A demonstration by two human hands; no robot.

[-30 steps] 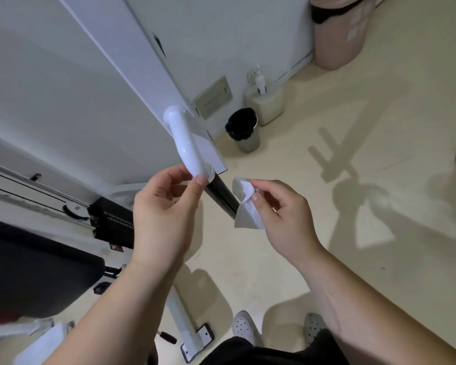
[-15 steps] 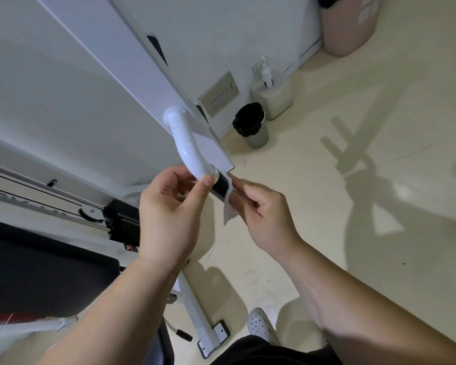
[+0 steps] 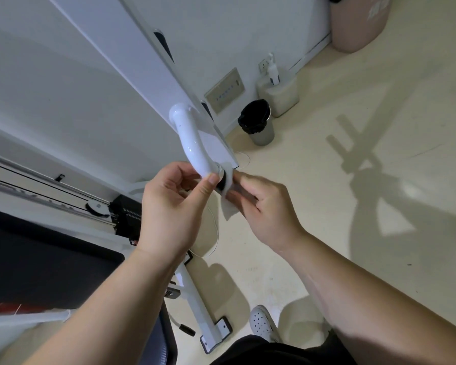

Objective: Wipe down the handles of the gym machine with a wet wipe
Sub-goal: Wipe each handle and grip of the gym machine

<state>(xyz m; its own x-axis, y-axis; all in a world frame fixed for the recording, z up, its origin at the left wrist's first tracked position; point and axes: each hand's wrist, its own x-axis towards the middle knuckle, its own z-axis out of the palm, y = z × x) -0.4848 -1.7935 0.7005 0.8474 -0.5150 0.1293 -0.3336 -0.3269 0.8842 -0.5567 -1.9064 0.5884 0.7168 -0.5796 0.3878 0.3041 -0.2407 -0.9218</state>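
Observation:
A white curved bar [image 3: 188,138] sticks out from the gym machine's white arm [image 3: 132,48] and ends in a black grip [image 3: 221,184]. My left hand [image 3: 171,209] pinches the lower end of the white bar, thumb at the metal ring. My right hand [image 3: 263,209] holds a white wet wipe [image 3: 228,206] wrapped around the black grip, which is mostly hidden by the wipe and fingers. A corner of the wipe hangs below.
A black-lined small bin [image 3: 258,122] and a pump bottle in a white container [image 3: 278,90] stand by the wall. A pink bin [image 3: 358,25] is at top right. The machine's black pad [image 3: 42,259], weight stack [image 3: 127,214] and floor base [image 3: 208,322] lie at lower left.
My right hand brought the wipe from beside the handle onto the black grip and closed around it. My left hand stayed pinched on the white bar.

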